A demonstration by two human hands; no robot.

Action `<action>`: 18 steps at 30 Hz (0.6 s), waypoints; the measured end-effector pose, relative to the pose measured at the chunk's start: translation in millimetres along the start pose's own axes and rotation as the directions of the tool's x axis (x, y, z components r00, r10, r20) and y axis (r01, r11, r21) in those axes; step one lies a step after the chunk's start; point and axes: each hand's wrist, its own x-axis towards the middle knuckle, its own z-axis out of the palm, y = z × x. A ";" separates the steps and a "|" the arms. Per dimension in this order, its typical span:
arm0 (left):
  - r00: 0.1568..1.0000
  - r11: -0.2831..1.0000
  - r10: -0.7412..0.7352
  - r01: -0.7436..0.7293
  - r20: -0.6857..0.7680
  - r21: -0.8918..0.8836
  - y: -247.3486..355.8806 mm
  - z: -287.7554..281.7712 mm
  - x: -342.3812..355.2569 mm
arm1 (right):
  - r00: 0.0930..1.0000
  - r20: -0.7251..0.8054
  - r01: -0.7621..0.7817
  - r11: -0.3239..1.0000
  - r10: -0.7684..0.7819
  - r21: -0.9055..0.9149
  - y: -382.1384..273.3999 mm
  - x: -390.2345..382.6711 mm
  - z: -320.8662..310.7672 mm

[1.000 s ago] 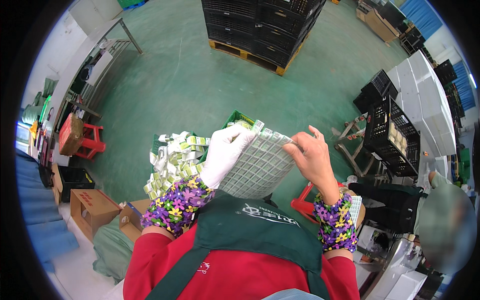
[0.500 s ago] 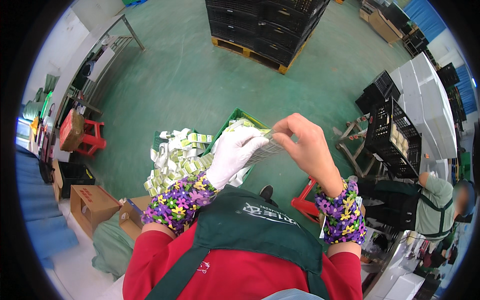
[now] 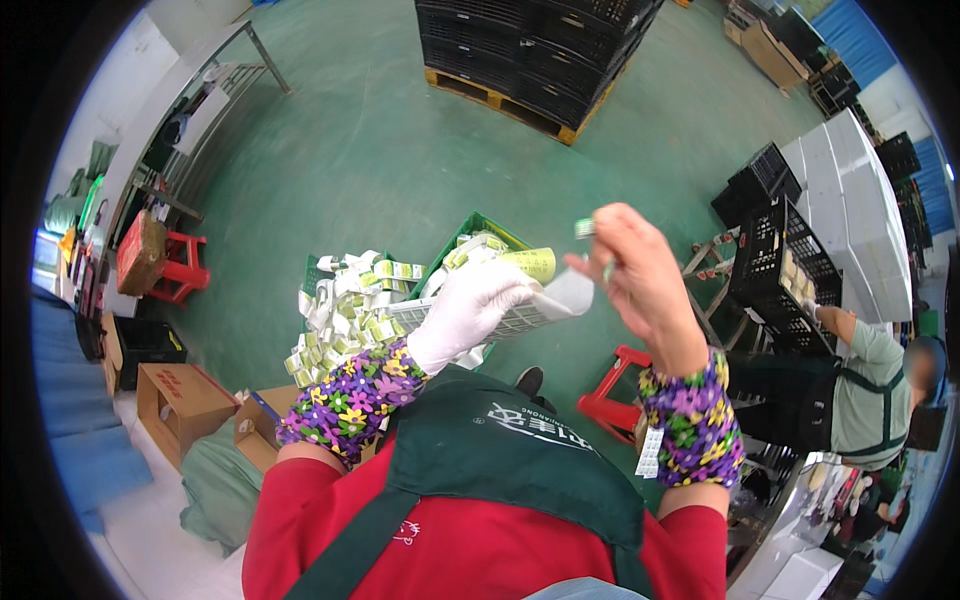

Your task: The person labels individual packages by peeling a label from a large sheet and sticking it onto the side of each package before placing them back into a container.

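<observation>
Nearest the camera: a red top under a dark green apron (image 3: 520, 450), flowered sleeve covers on both forearms.

Left hand (image 3: 462, 310) — in a white glove — is closed around a flat white grid-patterned tray (image 3: 520, 318), held edge-on at chest height; the thumb lies on top of it. A clear plastic piece (image 3: 572, 293) sticks out from the tray's right end. Right hand (image 3: 632, 268) is bare, raised just above and right of the tray, its fingertips pinched together on a small green-tipped item (image 3: 585, 229); what that item is cannot be made out. The two hands are near each other but not touching.

Below the hands, on the green floor (image 3: 380, 150): a green crate (image 3: 478, 228) piled with small white-and-green boxes (image 3: 345, 310), the heap spilling to the crate's left side. A yellow-green roll (image 3: 530, 263) shows just above the gloved fingers. A red stool (image 3: 615, 400) stands under the right forearm.

Left edge: cardboard boxes (image 3: 180, 395), another red stool (image 3: 180, 270), a metal rack (image 3: 215, 90).

Right side: black crates (image 3: 790, 260) stacked by a tall white stack of boxes (image 3: 850, 210); another person in a green shirt (image 3: 865, 380) reaches toward the crates.

Far end: a pallet of black crates (image 3: 540, 50).
</observation>
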 end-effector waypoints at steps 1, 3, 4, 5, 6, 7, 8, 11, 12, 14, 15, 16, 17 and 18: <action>0.998 0.998 0.056 -0.056 -0.002 -0.001 1.5 1.3 -1.4 | 0.996 0.048 -0.076 0.996 0.079 -0.056 0.1 7.3 0.8; 0.995 0.995 0.101 -0.101 0.007 0.002 3.5 3.1 -1.8 | 0.960 0.133 -0.220 0.959 0.245 -0.179 6.3 20.2 5.8; 0.993 0.994 0.106 -0.106 0.043 0.013 8.1 0.8 0.3 | 0.961 0.114 -0.233 0.959 0.252 -0.159 9.5 21.1 11.3; 0.991 0.993 0.110 -0.112 0.077 0.023 12.1 -1.6 2.4 | 0.979 0.096 -0.166 0.976 0.180 -0.138 9.0 22.4 16.3; 0.988 0.998 0.005 0.006 0.155 -0.069 14.3 -4.7 2.1 | 0.990 0.086 -0.099 0.988 0.110 -0.120 6.0 24.7 22.9; 0.986 0.996 -0.020 0.033 0.164 -0.077 11.4 -2.9 -0.5 | 0.997 0.073 -0.031 0.994 0.039 -0.103 2.6 27.7 27.1; 0.984 0.994 -0.044 0.060 0.173 -0.086 5.8 1.3 -5.5 | 0.999 0.038 0.038 0.995 -0.034 -0.095 -1.1 34.6 28.6; 0.982 0.984 -0.078 0.104 0.171 -0.146 -1.9 8.4 -15.9 | 0.994 0.034 0.099 0.993 -0.101 0.066 -10.4 58.8 27.2; 0.974 0.969 -0.132 0.166 0.183 -0.185 -0.9 9.4 -17.1 | 0.992 0.042 0.116 0.990 -0.120 0.083 -8.4 63.6 28.3; 0.964 0.968 -0.175 0.206 0.202 -0.142 3.6 6.8 -14.8 | 0.988 0.009 0.153 0.987 -0.153 -0.047 -4.3 59.9 34.2; 0.970 0.974 -0.148 0.176 0.190 -0.140 6.9 4.6 -12.7 | 0.986 -0.003 0.164 0.980 -0.166 -0.116 -1.3 56.3 36.9; 0.976 0.979 -0.121 0.147 0.179 -0.138 9.2 2.1 -9.5 | 0.980 -0.002 0.196 0.957 -0.201 -0.215 0.4 53.5 38.9; 0.981 0.984 -0.094 0.117 0.168 -0.136 9.4 0.6 -6.2 | 0.980 0.000 0.194 0.953 -0.200 -0.233 3.2 51.4 41.1; 0.995 0.997 0.036 -0.030 0.091 -0.073 8.7 0.5 -2.6 | 0.979 0.004 0.196 0.948 -0.202 -0.250 6.4 47.8 43.1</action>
